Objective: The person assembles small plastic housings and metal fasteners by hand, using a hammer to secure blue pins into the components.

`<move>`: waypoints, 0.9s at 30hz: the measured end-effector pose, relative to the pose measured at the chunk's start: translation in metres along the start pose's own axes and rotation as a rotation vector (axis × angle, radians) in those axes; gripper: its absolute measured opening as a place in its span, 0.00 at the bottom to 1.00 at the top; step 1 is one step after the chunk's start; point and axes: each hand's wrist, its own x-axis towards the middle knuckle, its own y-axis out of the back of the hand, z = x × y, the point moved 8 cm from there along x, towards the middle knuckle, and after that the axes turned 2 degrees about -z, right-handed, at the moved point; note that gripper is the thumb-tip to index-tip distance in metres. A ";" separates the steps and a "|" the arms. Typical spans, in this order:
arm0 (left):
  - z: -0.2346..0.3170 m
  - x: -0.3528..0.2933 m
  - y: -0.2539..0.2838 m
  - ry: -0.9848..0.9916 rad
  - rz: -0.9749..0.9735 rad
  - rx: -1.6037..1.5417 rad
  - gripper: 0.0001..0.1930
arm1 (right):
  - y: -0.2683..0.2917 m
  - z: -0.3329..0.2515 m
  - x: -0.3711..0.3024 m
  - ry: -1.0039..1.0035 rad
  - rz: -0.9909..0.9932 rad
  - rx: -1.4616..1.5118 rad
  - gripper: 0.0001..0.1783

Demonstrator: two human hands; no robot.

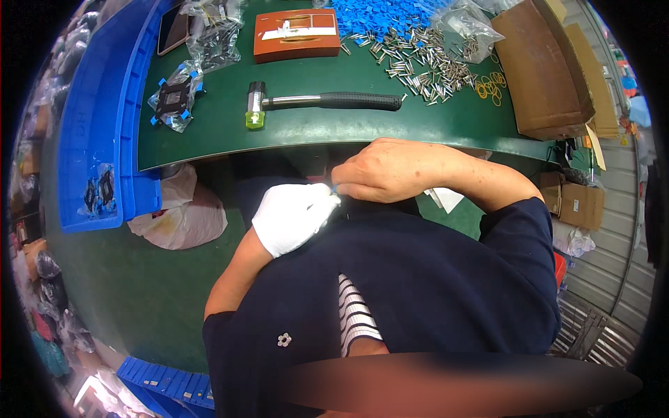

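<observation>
My left hand (293, 216), in a white glove, and my bare right hand (387, 171) meet just below the near edge of the green table (313, 125), above my lap. Their fingertips pinch a tiny blue piece (335, 188) between them; most of it is hidden by the fingers. On the table beyond my hands lies a hammer (320, 102) with a black grip and a green-tipped head. A heap of small metal pins (425, 66) and a pile of blue plastic parts (376, 17) lie farther back.
An orange-brown block (296, 35) with a white strip sits at the back. Clear bags of parts (175, 97) lie on the left, next to a blue crate (90, 139). Cardboard boxes (550, 70) stand on the right beside yellow rubber bands (490, 87). A white plastic bag (181, 212) lies on the floor.
</observation>
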 end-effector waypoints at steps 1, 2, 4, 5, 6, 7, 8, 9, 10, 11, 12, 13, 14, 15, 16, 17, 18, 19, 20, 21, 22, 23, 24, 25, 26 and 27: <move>-0.002 0.000 -0.001 0.002 0.001 -0.001 0.15 | -0.001 0.000 0.001 0.008 -0.013 0.005 0.14; -0.001 -0.001 -0.003 -0.027 0.006 0.034 0.15 | -0.001 -0.001 0.001 0.009 -0.015 0.006 0.14; -0.002 -0.002 -0.005 -0.057 0.009 0.068 0.15 | -0.002 -0.004 0.003 0.034 -0.029 -0.009 0.14; -0.001 -0.002 -0.005 -0.081 0.025 0.093 0.15 | -0.002 -0.006 0.003 0.033 -0.030 -0.008 0.14; 0.000 -0.002 -0.005 -0.105 0.041 0.117 0.15 | -0.002 -0.006 0.004 0.016 -0.032 0.004 0.14; 0.001 -0.003 -0.004 -0.104 0.041 0.118 0.15 | -0.001 -0.006 0.004 0.001 -0.033 0.016 0.14; 0.001 -0.003 -0.004 -0.094 0.037 0.121 0.15 | -0.001 -0.005 0.004 0.002 -0.033 0.017 0.14; 0.001 -0.003 -0.004 -0.084 0.033 0.123 0.14 | 0.002 -0.005 0.002 0.022 -0.015 0.057 0.14; 0.002 -0.004 -0.004 -0.083 0.034 0.122 0.14 | 0.004 -0.005 0.001 0.042 0.002 0.097 0.14; 0.004 -0.004 -0.003 -0.104 0.053 0.137 0.15 | 0.007 -0.006 -0.001 0.043 0.000 0.097 0.14; 0.006 -0.004 -0.002 -0.126 0.072 0.152 0.15 | 0.014 -0.006 -0.002 0.004 0.012 0.067 0.14; 0.005 -0.004 -0.002 -0.125 0.071 0.151 0.15 | 0.017 -0.004 -0.004 -0.037 0.026 0.037 0.14; 0.004 -0.004 -0.003 -0.141 0.078 0.151 0.15 | 0.016 -0.004 -0.003 -0.038 0.025 0.039 0.14; 0.005 -0.004 -0.003 -0.157 0.085 0.151 0.16 | 0.014 -0.003 -0.003 -0.045 0.015 0.032 0.14; 0.005 -0.004 -0.003 -0.156 0.084 0.150 0.16 | 0.011 -0.001 -0.002 -0.051 0.004 0.026 0.13; 0.006 -0.005 -0.002 -0.157 0.086 0.162 0.16 | 0.009 0.000 -0.001 -0.051 0.003 0.028 0.13; 0.007 -0.005 -0.002 -0.158 0.087 0.174 0.16 | 0.007 -0.002 0.000 -0.015 0.006 0.028 0.13; 0.007 -0.005 -0.002 -0.156 0.087 0.174 0.16 | 0.006 -0.004 0.001 0.021 0.007 0.028 0.13; 0.008 -0.005 -0.003 -0.159 0.090 0.175 0.16 | 0.006 -0.004 0.001 0.022 0.007 0.029 0.13; 0.008 -0.005 -0.003 -0.161 0.092 0.176 0.16 | 0.006 -0.005 0.001 0.023 0.000 0.035 0.13; 0.007 -0.005 -0.003 -0.161 0.092 0.175 0.16 | 0.006 -0.005 0.001 0.023 -0.006 0.042 0.14; 0.009 -0.005 -0.004 -0.188 0.094 0.193 0.16 | 0.005 -0.004 0.001 0.023 -0.006 0.043 0.14; 0.010 -0.006 -0.005 -0.216 0.097 0.210 0.15 | 0.004 -0.004 0.001 0.030 -0.011 0.052 0.14; 0.008 -0.006 -0.006 -0.215 0.096 0.210 0.15 | 0.002 -0.004 0.001 0.038 -0.015 0.060 0.14; 0.010 -0.007 -0.008 -0.273 0.112 0.254 0.15 | 0.001 -0.004 0.001 0.038 -0.015 0.061 0.14; 0.013 -0.009 -0.010 -0.330 0.128 0.299 0.14 | 0.000 -0.006 0.001 0.051 -0.010 0.061 0.14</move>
